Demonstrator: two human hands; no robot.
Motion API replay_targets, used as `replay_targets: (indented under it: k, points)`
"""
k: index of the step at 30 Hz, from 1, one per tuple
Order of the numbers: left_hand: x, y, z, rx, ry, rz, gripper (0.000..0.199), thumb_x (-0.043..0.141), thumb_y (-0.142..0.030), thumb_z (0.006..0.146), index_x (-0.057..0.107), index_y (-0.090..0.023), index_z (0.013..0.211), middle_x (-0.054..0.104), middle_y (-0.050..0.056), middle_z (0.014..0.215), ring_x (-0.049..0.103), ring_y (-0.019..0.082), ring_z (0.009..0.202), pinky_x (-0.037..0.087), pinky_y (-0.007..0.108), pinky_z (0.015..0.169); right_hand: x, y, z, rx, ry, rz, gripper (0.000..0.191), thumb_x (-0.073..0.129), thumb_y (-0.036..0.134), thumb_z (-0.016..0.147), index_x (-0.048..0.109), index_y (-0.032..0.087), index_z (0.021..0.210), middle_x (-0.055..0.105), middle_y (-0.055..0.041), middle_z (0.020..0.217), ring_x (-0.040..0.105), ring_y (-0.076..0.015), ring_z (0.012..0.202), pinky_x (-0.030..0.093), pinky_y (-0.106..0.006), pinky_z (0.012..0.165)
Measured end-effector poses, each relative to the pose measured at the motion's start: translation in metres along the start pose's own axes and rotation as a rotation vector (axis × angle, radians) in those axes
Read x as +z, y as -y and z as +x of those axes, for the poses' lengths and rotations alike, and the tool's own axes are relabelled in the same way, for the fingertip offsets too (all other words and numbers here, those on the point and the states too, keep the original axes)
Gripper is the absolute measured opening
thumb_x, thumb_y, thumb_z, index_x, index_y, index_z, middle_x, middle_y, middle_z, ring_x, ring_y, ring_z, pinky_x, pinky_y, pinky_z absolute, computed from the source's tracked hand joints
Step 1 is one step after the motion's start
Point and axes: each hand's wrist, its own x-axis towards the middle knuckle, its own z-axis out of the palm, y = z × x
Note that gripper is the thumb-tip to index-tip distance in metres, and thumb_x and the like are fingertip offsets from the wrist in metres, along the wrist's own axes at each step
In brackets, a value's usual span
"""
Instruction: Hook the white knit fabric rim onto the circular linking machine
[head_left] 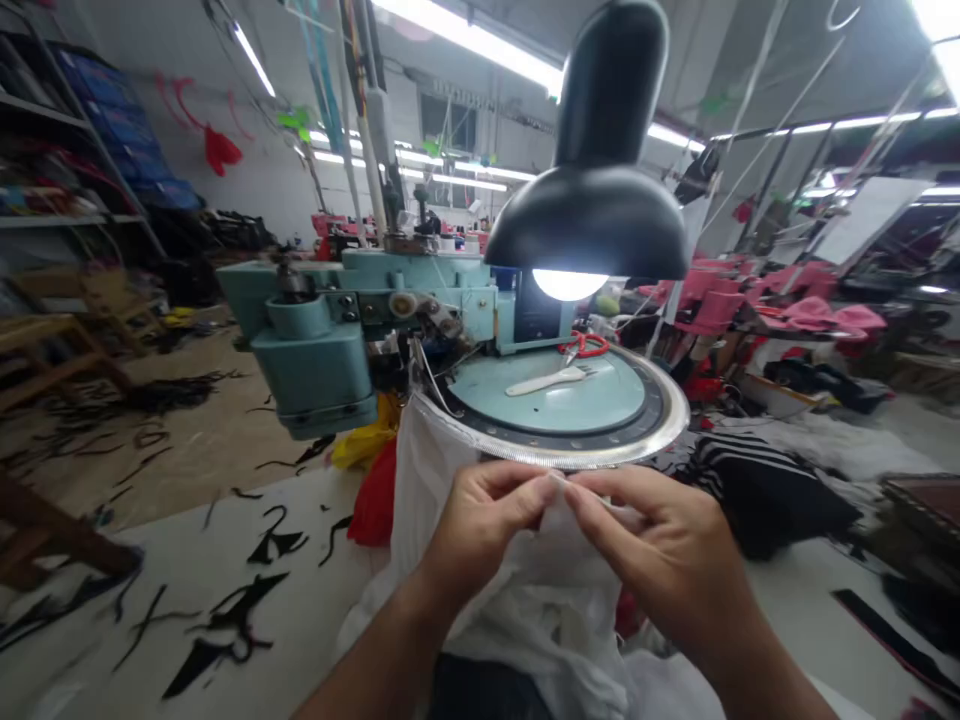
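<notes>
My left hand (491, 520) pinches the edge of a thin white cloth (427, 480) between thumb and fingertips. Close beside it, my right hand (652, 530) pinches the same edge, with the two sets of fingertips nearly meeting. Both hands are just below the front rim of a round toothed dial (660, 420) on a pale green linking machine (420, 290). On the left, the cloth hangs from the dial's rim; its lower folds lie in front of me. The dial's round top plate (480, 385) carries a white-handled tool (547, 381) and red-handled scissors (589, 346).
A black lamp (592, 220) shines low over the dial. The machine's motor housing (315, 370) juts out to the left. Red cloth (373, 500) and yellow cloth (367, 440) hang below it. Black scraps (240, 620) litter the left. A black striped garment (765, 490) lies right.
</notes>
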Motion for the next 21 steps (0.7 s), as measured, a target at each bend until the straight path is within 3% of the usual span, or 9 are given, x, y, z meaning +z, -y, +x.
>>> replay_targets:
  k: [5, 8, 12, 14, 17, 18, 19, 21]
  points:
    - [0.003, 0.002, 0.001, 0.028, -0.109, -0.109, 0.02, 0.085, -0.033, 0.07, 0.078, -0.015, 0.074, 0.067, 0.001, 0.063, 0.054, 0.008, 0.057, 0.043, 0.019, 0.057, 0.01, 0.002, 0.003, -0.049, -0.131, -0.112, 0.014, 0.068, 0.03, 0.086, 0.077, 0.024, 0.078, 0.075, 0.0011, 0.073, 0.069, -0.015, 0.063, 0.051, -0.021, 0.059]
    - [0.006, 0.005, 0.001, 0.027, -0.117, -0.156, 0.018, 0.083, -0.033, 0.073, 0.078, -0.016, 0.075, 0.065, 0.0, 0.062, 0.056, 0.009, 0.06, 0.046, 0.021, 0.06, 0.014, 0.004, 0.002, -0.069, -0.18, -0.152, 0.016, 0.069, 0.03, 0.085, 0.076, 0.023, 0.072, 0.073, 0.0016, 0.065, 0.067, -0.0146, 0.056, 0.05, -0.022, 0.056]
    - [0.013, 0.008, -0.003, 0.098, -0.168, -0.03, 0.02, 0.075, -0.035, 0.08, 0.077, -0.015, 0.079, 0.069, 0.002, 0.068, 0.061, 0.013, 0.064, 0.05, 0.024, 0.063, 0.019, 0.005, 0.002, -0.076, -0.233, -0.186, 0.018, 0.07, 0.03, 0.084, 0.075, 0.022, 0.069, 0.071, 0.0019, 0.061, 0.063, -0.0129, 0.05, 0.047, -0.023, 0.053]
    - [0.015, 0.008, -0.005, 0.289, -0.321, 0.243, 0.019, 0.073, -0.033, 0.082, 0.074, -0.015, 0.074, 0.068, 0.002, 0.066, 0.06, 0.013, 0.061, 0.05, 0.023, 0.06, 0.021, 0.006, 0.002, -0.081, -0.256, -0.207, 0.018, 0.071, 0.031, 0.084, 0.075, 0.022, 0.069, 0.069, 0.0026, 0.059, 0.062, -0.0118, 0.048, 0.046, -0.023, 0.052]
    - [0.009, -0.005, -0.007, 0.861, -0.585, 0.812, 0.013, 0.079, -0.021, 0.076, 0.068, -0.016, 0.072, 0.064, 0.001, 0.066, 0.059, 0.014, 0.064, 0.051, 0.026, 0.063, 0.022, 0.007, 0.002, -0.093, -0.264, -0.225, 0.019, 0.071, 0.031, 0.085, 0.074, 0.021, 0.069, 0.069, 0.0029, 0.06, 0.062, -0.0115, 0.05, 0.045, -0.023, 0.054]
    - [0.005, -0.013, -0.006, 1.043, -0.568, 0.985, 0.011, 0.08, -0.017, 0.075, 0.069, -0.017, 0.078, 0.066, 0.003, 0.071, 0.061, 0.016, 0.071, 0.052, 0.028, 0.069, 0.022, 0.007, 0.001, -0.091, -0.263, -0.233, 0.019, 0.071, 0.031, 0.085, 0.074, 0.022, 0.069, 0.069, 0.0027, 0.061, 0.063, -0.0118, 0.052, 0.045, -0.023, 0.054]
    - [0.0, -0.023, -0.005, 1.179, -0.463, 1.134, 0.014, 0.079, -0.014, 0.075, 0.071, -0.017, 0.085, 0.069, 0.005, 0.079, 0.063, 0.018, 0.079, 0.054, 0.031, 0.076, 0.021, 0.007, 0.001, -0.087, -0.258, -0.237, 0.018, 0.07, 0.031, 0.085, 0.074, 0.022, 0.069, 0.07, 0.0026, 0.062, 0.064, -0.0121, 0.054, 0.045, -0.023, 0.055]
    - [-0.009, -0.045, -0.001, 1.269, -0.116, 1.335, 0.019, 0.074, -0.011, 0.08, 0.072, -0.017, 0.098, 0.072, 0.007, 0.092, 0.064, 0.021, 0.091, 0.055, 0.034, 0.082, 0.019, 0.007, 0.0, -0.068, -0.234, -0.228, 0.016, 0.07, 0.03, 0.085, 0.074, 0.022, 0.072, 0.071, 0.0024, 0.066, 0.064, -0.0124, 0.056, 0.046, -0.023, 0.057]
